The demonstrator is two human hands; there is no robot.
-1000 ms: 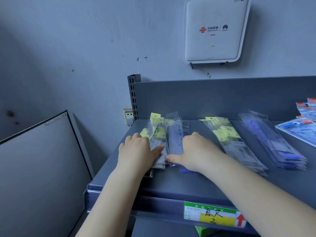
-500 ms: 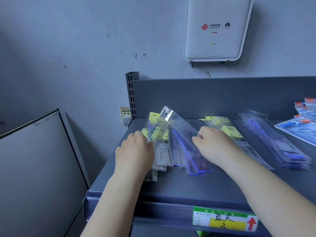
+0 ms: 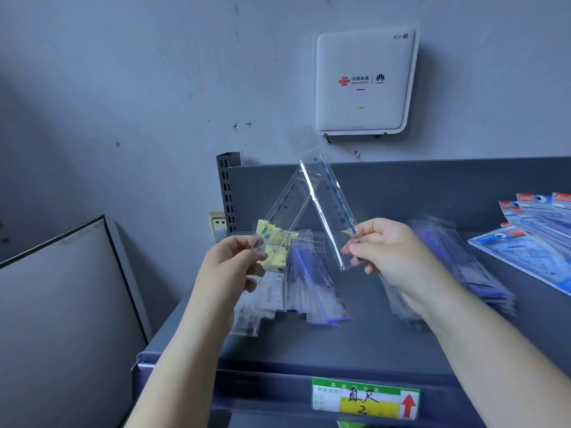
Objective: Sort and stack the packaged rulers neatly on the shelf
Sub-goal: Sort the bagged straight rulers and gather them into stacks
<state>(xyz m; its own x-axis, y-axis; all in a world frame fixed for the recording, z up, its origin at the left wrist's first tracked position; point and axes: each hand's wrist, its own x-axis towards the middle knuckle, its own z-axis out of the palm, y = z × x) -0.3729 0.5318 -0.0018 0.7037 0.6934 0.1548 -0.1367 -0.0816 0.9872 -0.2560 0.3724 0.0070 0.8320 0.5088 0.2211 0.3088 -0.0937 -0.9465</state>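
so both hands were up over the shelf (image 3: 309,350), each with one packaged ruler. left hand (image 3: 230,267) pinched the near end of a clear ruler pack (image 3: 285,208), thumb and fingers clamped on it, pack leaning up and right. right hand (image 3: 391,253) pinched the near end of a second clear pack (image 3: 327,208), fingers curled round its edge, this one leaning up and left. the far tips of the two packs crossed or touched, could not tell which. below them a loose, fanned pile of packs (image 3: 296,279) lay on the shelf, with tidier piles (image 3: 463,264) to the right. risks, as a guess: the sleeves looked slick and were gripped only at one end, so either could slip out and drop onto the messy pile. crossed tips could snag and twist a pack loose. setting one down on the fanned pile could slide it toward the near shelf edge, or mix types.
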